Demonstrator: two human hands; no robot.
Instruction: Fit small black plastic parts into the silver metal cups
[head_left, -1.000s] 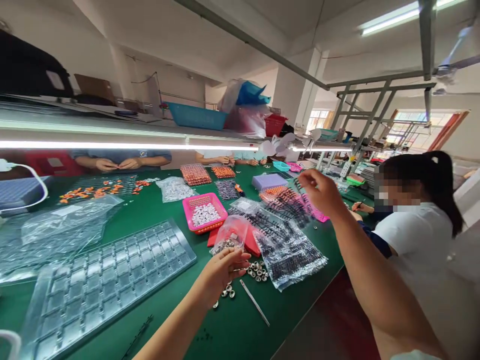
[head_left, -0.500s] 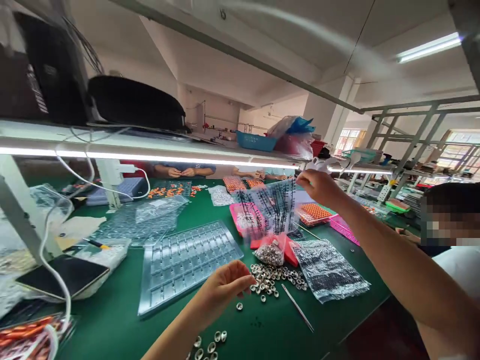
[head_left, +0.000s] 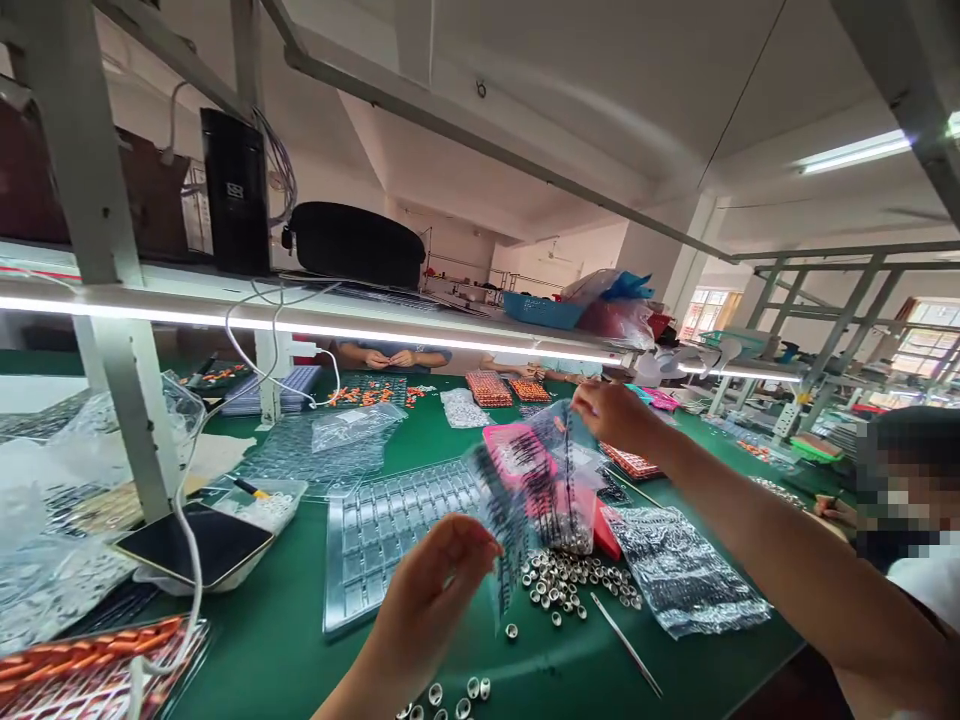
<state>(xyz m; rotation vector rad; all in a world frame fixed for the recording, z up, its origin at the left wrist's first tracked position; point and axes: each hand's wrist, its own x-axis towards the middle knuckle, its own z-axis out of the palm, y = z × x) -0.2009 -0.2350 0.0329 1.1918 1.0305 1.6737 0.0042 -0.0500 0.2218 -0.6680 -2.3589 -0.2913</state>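
A clear, limp plastic sheet (head_left: pixel 559 480) with rows of small black pieces or marks hangs above the green table. My right hand (head_left: pixel 619 415), raised, pinches its upper edge. At the sheet's lower left side my left hand (head_left: pixel 439 575) has thumb and fingers closed on its edge. Silvery ring-like metal parts (head_left: pixel 574 578) lie piled beneath, beside tweezers (head_left: pixel 626 642). Another plastic sheet with black rows (head_left: pixel 686 570) rests flat to the right. Behind my left hand is a clear compartment tray (head_left: pixel 397 520). The hanging sheet partly covers a pink tray (head_left: pixel 517 440).
More silvery parts (head_left: pixel 442 700) lie near the front edge. On the left are a black tablet-like slab (head_left: pixel 196 545), a white cable (head_left: pixel 196 560) and a shelf post (head_left: pixel 139 420). A lit shelf (head_left: pixel 450 335) spans overhead. A co-worker (head_left: pixel 911 500) sits at right.
My left hand has come up to the hanging sheet and closed on its edge. My right hand has lowered slightly with the sheet. The camera view has shifted left.
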